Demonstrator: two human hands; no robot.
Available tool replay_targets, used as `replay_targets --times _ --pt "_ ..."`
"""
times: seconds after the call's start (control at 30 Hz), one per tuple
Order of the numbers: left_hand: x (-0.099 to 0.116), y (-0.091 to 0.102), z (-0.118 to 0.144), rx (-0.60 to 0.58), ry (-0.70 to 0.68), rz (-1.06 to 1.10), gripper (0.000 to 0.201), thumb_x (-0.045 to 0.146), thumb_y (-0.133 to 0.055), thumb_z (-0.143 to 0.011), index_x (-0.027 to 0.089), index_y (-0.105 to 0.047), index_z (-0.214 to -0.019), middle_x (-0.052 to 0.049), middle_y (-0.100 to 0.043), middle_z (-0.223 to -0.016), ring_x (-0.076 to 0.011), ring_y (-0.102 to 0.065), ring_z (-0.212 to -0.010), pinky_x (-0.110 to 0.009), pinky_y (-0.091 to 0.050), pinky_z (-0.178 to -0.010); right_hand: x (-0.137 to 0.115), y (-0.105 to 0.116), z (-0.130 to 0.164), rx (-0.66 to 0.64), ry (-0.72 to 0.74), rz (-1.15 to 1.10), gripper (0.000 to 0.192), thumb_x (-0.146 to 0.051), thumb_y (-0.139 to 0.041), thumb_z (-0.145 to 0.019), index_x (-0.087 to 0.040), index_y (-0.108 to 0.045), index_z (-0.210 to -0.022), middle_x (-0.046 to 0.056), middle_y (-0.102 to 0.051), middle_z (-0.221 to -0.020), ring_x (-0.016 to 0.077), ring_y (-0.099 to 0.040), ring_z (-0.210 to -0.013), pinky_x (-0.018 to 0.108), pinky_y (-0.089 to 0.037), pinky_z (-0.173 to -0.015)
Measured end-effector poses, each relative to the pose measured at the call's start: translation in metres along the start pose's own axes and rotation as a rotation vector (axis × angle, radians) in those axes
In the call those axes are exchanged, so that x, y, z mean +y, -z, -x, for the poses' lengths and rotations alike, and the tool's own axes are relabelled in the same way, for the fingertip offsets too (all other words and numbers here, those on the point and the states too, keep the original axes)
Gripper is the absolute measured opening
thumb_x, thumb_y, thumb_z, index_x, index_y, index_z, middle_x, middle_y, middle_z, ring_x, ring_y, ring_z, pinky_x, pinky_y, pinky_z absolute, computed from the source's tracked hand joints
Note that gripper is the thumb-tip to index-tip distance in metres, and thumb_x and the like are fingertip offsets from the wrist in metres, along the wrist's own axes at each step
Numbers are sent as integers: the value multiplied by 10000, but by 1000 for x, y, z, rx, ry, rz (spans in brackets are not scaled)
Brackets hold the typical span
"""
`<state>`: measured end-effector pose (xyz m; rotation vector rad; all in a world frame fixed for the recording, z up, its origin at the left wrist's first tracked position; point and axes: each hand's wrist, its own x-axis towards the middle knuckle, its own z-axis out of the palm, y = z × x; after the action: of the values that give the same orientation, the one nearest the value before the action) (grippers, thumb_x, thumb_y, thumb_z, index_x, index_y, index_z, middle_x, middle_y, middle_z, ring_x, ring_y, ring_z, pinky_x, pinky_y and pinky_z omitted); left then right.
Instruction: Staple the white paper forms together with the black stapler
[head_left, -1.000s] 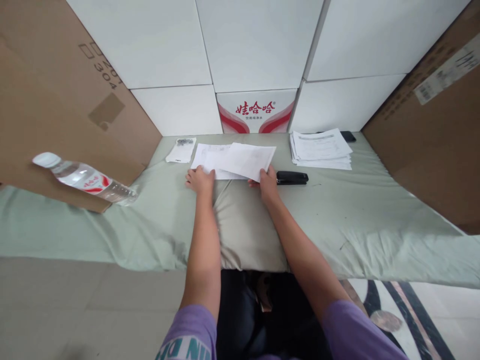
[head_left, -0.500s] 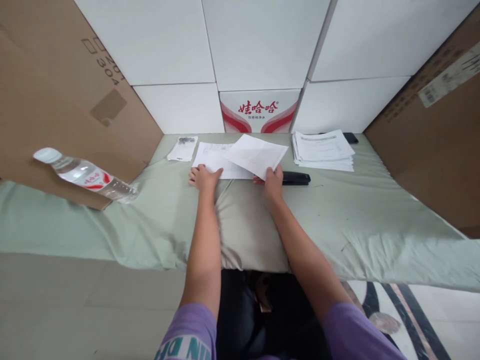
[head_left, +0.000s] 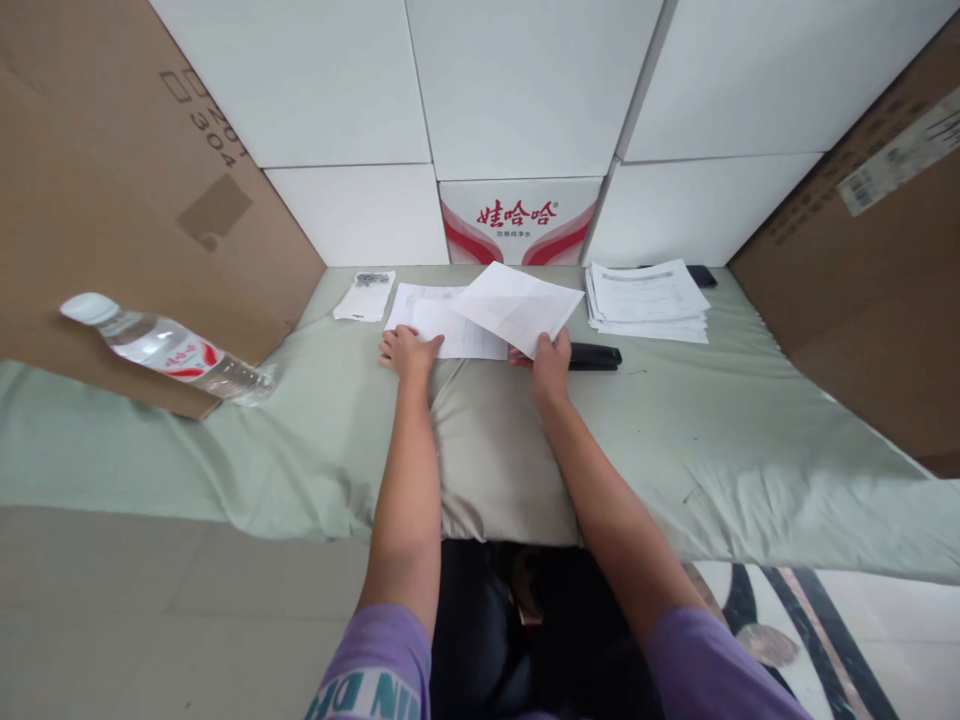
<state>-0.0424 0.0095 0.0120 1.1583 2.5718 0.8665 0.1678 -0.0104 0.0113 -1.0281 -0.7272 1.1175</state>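
My right hand (head_left: 551,365) pinches the near edge of a white sheet of paper (head_left: 517,300), which is lifted and tilted. Beneath it a printed sheet (head_left: 427,315) lies flat on the cloth. My left hand (head_left: 409,352) rests on that sheet's near left corner, fingers spread and thumb out to the side. A black stapler (head_left: 595,357) lies just right of my right hand, its left end hidden behind the hand. To the right sits a stack of printed papers (head_left: 649,300).
A small white packet (head_left: 365,297) lies left of the sheets. A water bottle (head_left: 172,350) leans at the left by a cardboard box (head_left: 150,200). Another cardboard box (head_left: 877,280) bounds the right, white cartons (head_left: 517,90) the back. A dark phone (head_left: 703,276) shows behind the stack.
The sheet in my right hand has shifted slightly right and up, with the hand following a little to the right. My left hand stays almost in place.
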Motion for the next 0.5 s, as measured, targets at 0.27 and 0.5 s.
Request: replay_targets --times 0.27,0.5 --pt "-1 1 0 -11 -42 -2 592 460 -802 -736 254 -524 -1216 -159 -523 -1429 -402 -459 -1355 -590 -309 -1110 2 1 0 -12 6 -12 190 -280 -500 -889 -248 -484 -1076 23 -653 -880 186 -710 -735 344 -649 -581" --pt "3 6 3 -5 6 -68 693 506 -801 -731 194 -521 -1283 -237 -515 -1430 -448 -465 -1349 -588 -329 -1098 4 2 -1 -12 11 -9 167 -287 -505 -892 -252 -467 -1051 30 -665 -915 182 -715 -755 330 -647 -568"
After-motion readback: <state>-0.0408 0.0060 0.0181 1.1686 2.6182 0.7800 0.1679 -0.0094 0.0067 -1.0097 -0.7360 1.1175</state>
